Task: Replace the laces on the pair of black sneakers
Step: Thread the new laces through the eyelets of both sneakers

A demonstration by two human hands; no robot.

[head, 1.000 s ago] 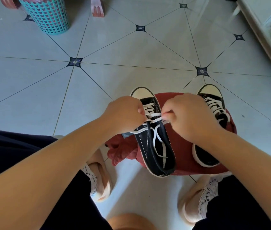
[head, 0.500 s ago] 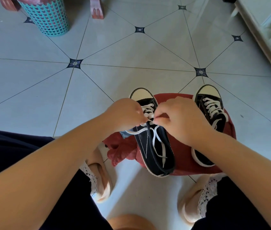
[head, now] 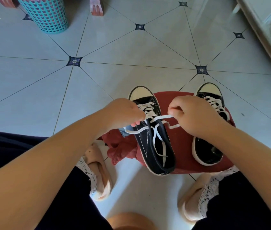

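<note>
Two black sneakers with cream toe caps sit side by side on a round red stool [head: 183, 143]. I have both hands on the left-hand sneaker [head: 143, 143]. My left hand [head: 124, 113] curls its fingers round the white lace [head: 163, 117], and my right hand [head: 196, 113] pinches the same lace between thumb and fingers. A strand runs tight between the two grips, across the top eyelets.

Under that strand the sneaker's long axis runs away from me, with the toe cap beyond the hands and the open heel on my side. One loose lace end lies inside the opening, nearer me than the grips.

The second sneaker [head: 206, 151] stands just right of my right hand, pointing the same way and laced in white. A crumpled red cloth [head: 119, 150] hangs off the stool below my left wrist.

Pale grey floor tiles [head: 31, 97] with dark diamond insets spread out beyond the hands. Far beyond my left hand stands a teal lattice basket [head: 46, 15]; I cannot tell what it holds.
</note>
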